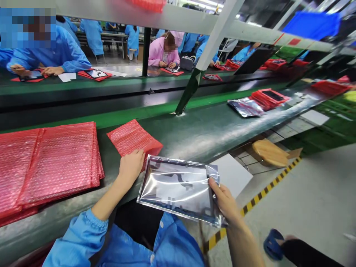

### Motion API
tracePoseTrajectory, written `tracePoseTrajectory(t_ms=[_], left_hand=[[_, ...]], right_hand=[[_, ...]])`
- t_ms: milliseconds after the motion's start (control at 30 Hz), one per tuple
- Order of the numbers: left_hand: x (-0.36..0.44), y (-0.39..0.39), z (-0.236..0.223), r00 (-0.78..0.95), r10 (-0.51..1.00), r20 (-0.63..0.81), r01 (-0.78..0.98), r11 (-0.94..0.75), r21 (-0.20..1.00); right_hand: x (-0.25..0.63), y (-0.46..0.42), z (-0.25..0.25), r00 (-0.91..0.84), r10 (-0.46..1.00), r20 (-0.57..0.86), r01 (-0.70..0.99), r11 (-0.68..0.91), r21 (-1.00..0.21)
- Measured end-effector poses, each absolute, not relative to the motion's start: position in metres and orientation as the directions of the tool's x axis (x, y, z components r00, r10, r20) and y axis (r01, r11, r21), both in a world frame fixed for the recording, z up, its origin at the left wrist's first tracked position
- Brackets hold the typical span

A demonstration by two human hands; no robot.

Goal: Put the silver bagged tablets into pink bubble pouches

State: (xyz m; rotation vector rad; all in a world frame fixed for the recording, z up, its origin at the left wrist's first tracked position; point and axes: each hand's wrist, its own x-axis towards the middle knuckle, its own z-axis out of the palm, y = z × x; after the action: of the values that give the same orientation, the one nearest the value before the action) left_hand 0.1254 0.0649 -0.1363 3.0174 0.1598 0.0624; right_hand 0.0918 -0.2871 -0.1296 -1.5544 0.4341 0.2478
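Now the right hand [228,204] is gripping the shiny bag [213,171], a flat part [180,193] already sitting inside; beside that grip, the left hand [131,164] is pinching the uncovering red bubble bag [133,136]

So the bubble-wrap pouches [59,163] are pinkish red with a dimpled pattern, and the worktop [178,133] is dark green. Shiny silver edging on the clear bag [180,189], bright blue smock [80,237], yellow-and-black striped floor tape [267,189], grey floor [311,193], and one coat [157,53] is pink.
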Motion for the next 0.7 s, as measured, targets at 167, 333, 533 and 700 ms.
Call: tracePoseTrajectory(t_ms=[167,333,533,700], left_hand=[[0.109,0.045,-0.136,0.981,-0.128,0.143,-0.124,-0.992,-0.035],[0.105,0.048,-0.145,0.980,-0.154,0.129,-0.150,-0.988,-0.041],[0.090,0.074,-0.164,0.991,0.086,0.107,0.087,-0.996,-0.012],[0.080,0.078,-0.176,0.990,0.080,0.117,0.076,-0.996,0.039]], right_hand=[[0.081,-0.258,-0.148,0.880,-0.062,-0.471,-0.460,0.132,-0.878],[0.079,-0.247,-0.163,0.887,-0.095,-0.453,-0.430,0.192,-0.882],[0.077,-0.233,-0.193,0.834,-0.254,-0.489,-0.406,0.317,-0.857],[0.077,-0.212,-0.208,0.817,-0.351,-0.456,-0.370,0.286,-0.884]])
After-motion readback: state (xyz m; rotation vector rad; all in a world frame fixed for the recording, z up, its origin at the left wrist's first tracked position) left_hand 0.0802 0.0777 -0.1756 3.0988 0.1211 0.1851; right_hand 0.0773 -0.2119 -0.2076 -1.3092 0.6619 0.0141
